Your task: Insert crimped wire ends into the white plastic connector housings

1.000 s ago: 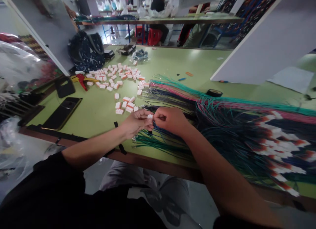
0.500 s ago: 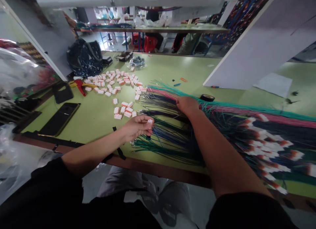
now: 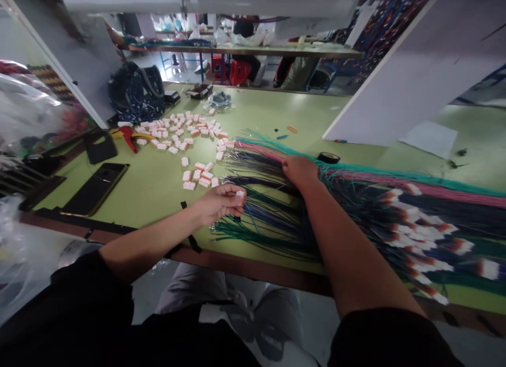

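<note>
My left hand (image 3: 221,203) pinches a small white-and-orange plug connector (image 3: 239,197) between thumb and fingers, above the left ends of the wires. Blue and green wires (image 3: 261,211) run to the right from just beside it. My right hand (image 3: 298,171) is closed over the pink and dark wires (image 3: 261,155) farther back; its fingertips are hidden, so how many wires it grips is unclear. Teal wires (image 3: 356,170) lie along the far side of the bundle. Near my right forearm, several connectors (image 3: 419,235) sit on wire ends.
Loose connectors (image 3: 203,174) lie in a pile left of the wires. Further left are a phone (image 3: 97,189), a red-and-yellow tool (image 3: 128,137) and a patterned bag (image 3: 136,93). Black tape (image 3: 329,157) stands behind the wires, near a slanted white panel (image 3: 387,87). People sit beyond.
Both hands keep nearly the same pose, with the connector still in my left fingers. The view has shifted slightly, so things on the right appear a little farther left.
</note>
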The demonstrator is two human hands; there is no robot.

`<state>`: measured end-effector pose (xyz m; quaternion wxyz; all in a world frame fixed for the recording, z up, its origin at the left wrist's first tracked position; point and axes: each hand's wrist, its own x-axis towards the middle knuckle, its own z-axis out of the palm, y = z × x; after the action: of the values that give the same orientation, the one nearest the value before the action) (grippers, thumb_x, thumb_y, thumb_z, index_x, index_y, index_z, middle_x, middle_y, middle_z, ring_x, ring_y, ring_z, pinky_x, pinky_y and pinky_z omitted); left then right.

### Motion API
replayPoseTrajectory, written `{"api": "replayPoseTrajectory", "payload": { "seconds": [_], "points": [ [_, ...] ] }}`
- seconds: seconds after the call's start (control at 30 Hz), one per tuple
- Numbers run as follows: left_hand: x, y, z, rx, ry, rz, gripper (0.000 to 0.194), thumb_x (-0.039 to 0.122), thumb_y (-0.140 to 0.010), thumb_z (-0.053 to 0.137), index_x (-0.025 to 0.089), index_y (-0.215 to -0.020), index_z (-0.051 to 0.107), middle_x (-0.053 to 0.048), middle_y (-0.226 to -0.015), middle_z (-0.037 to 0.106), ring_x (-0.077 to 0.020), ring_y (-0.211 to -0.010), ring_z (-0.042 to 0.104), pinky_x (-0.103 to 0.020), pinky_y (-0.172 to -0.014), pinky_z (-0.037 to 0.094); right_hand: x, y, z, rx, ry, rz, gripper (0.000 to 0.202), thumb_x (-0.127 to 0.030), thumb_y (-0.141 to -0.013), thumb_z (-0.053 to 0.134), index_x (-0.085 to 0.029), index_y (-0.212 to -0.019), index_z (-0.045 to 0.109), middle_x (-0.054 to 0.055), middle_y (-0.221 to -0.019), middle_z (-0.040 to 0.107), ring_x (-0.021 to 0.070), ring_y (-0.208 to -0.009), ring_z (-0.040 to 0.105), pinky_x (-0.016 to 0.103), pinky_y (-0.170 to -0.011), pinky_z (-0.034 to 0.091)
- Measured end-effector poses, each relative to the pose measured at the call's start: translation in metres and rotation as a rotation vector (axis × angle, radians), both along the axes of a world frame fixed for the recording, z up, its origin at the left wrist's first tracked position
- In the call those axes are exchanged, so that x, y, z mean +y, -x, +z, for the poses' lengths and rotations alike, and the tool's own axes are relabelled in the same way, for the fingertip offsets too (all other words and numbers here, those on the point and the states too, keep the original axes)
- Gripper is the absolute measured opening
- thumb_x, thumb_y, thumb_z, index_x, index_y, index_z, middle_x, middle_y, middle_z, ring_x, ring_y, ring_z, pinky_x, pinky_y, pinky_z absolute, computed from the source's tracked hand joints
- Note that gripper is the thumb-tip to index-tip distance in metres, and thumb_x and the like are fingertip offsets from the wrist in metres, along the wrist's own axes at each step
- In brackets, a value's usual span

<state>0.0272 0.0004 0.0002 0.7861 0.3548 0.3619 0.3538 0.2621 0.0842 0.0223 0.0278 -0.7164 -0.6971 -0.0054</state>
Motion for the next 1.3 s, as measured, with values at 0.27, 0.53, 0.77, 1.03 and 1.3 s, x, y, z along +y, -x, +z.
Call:
{"api": "replayPoseTrajectory", "payload": {
  "seconds": [0.27, 0.53, 0.77, 1.03, 1.3],
  "points": [
    [0.002, 0.001, -0.002, -0.025, 0.008, -0.013, 0.022, 0.005, -0.069, 0.073, 0.012, -0.085, 0.06, 0.002, -0.063, 0.063, -0.0081, -0.054, 0.061, -0.02, -0.055, 0.052, -0.002, -0.012, 0.003, 0.403, -0.315, -0.25, 0.034, -0.02, -0.08, 0.041, -0.013, -0.104, 0.063, 0.014, -0.103, 0.068, 0.0226, -0.089, 0.061, 0.031, -0.075, 0.045],
    [0.003, -0.001, -0.002, -0.029, 0.031, 0.002, 0.017, 0.001, -0.072, 0.067, 0.011, -0.084, 0.059, 0.002, -0.062, 0.063, -0.0078, -0.053, 0.061, -0.02, -0.055, 0.052, -0.033, -0.01, 0.013, 0.313, -0.267, 0.037, 0.023, -0.031, -0.078, 0.048, -0.021, -0.077, 0.068, 0.008, -0.083, 0.069, 0.0251, -0.083, 0.061, 0.035, -0.074, 0.045],
    [0.005, 0.0, -0.005, -0.052, 0.027, -0.014, 0.019, 0.001, -0.072, 0.066, 0.012, -0.087, 0.06, 0.002, -0.065, 0.063, -0.0078, -0.054, 0.061, -0.02, -0.057, 0.051, -0.052, 0.012, 0.027, 0.757, -0.007, 0.406, 0.034, -0.04, -0.069, 0.063, -0.021, -0.097, 0.068, 0.002, -0.079, 0.069, 0.0183, -0.073, 0.061, 0.03, -0.066, 0.046],
    [0.009, 0.002, -0.009, -0.099, -0.009, 0.017, 0.023, 0.001, -0.072, 0.065, 0.013, -0.091, 0.063, 0.003, -0.065, 0.063, -0.008, -0.057, 0.062, -0.021, -0.06, 0.052, -0.062, 0.042, 0.022, 0.77, 0.047, 0.572, 0.014, -0.03, -0.072, 0.057, -0.018, -0.07, 0.065, -0.001, -0.066, 0.064, 0.0111, -0.059, 0.053, 0.024, -0.06, 0.039],
    [0.009, 0.002, -0.006, -0.082, -0.024, 0.07, 0.021, 0.0, -0.072, 0.064, 0.014, -0.089, 0.063, 0.002, -0.062, 0.063, -0.0101, -0.058, 0.063, -0.023, -0.061, 0.052, -0.063, 0.05, 0.018, 0.606, 0.005, 0.554, 0.01, -0.022, -0.066, 0.054, -0.018, -0.059, 0.061, -0.002, -0.057, 0.06, 0.0099, -0.053, 0.049, 0.023, -0.055, 0.033]
  ]
}}
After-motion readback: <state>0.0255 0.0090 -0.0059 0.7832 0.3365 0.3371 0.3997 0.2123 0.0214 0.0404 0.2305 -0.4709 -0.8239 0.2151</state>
